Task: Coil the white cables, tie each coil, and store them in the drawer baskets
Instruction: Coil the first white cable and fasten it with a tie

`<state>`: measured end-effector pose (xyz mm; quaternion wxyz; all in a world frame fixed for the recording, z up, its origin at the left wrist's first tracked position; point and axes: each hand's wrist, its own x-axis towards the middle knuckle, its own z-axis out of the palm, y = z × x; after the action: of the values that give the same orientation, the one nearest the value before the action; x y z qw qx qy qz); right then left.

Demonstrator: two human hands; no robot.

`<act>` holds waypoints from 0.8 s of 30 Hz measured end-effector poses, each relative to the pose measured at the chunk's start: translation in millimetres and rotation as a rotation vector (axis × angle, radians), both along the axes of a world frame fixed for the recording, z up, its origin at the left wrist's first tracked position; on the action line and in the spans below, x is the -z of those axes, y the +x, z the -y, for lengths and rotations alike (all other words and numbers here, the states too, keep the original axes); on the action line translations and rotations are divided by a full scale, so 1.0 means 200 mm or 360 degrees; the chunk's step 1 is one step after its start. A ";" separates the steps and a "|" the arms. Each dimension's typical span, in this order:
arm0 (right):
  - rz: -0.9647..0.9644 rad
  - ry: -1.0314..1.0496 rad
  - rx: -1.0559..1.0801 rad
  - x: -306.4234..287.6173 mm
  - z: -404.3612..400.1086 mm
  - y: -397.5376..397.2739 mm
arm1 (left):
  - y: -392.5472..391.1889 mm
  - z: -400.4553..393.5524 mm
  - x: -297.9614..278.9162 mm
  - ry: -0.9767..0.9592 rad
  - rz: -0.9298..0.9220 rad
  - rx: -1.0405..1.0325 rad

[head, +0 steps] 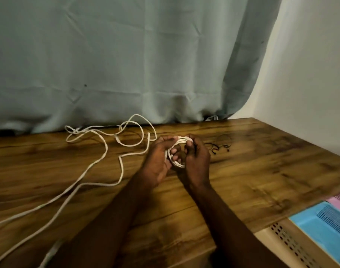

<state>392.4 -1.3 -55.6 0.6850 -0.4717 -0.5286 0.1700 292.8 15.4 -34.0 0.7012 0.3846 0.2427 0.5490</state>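
Wooden tabletop (262, 161) is being backed by a pale green curtain (126, 64). At its middle, a small white coil (175, 151) is being gripped by both the left hand (159, 159) and right hand (196, 159). Loose white cable (99, 161) is being trailed leftward. Baskets (320, 225) are being shown near right.

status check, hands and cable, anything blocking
Left hand and right hand both gripping small white coil. Loose white cable trails left over table. Black ties beside right hand; nothing blocking.
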 end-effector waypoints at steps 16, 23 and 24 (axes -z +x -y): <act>0.0332 -0.0042 -0.0282 -0.01 0.03 -0.05 | -0.20 0.01 0.05 0.0094 -0.0039 0.0025; 0.0705 -0.0906 0.1050 -0.03 -0.07 0.21 | -0.22 -0.04 0.04 0.0061 0.0050 -0.0080; 0.0777 -0.1121 0.1034 -0.03 -0.07 0.22 | -0.22 -0.04 0.04 0.0065 0.0042 -0.0082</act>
<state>436.2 13.6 -49.4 0.3597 -0.8380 -0.4103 0.0016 248.4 23.7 -42.9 0.6821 0.3851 0.2319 0.5767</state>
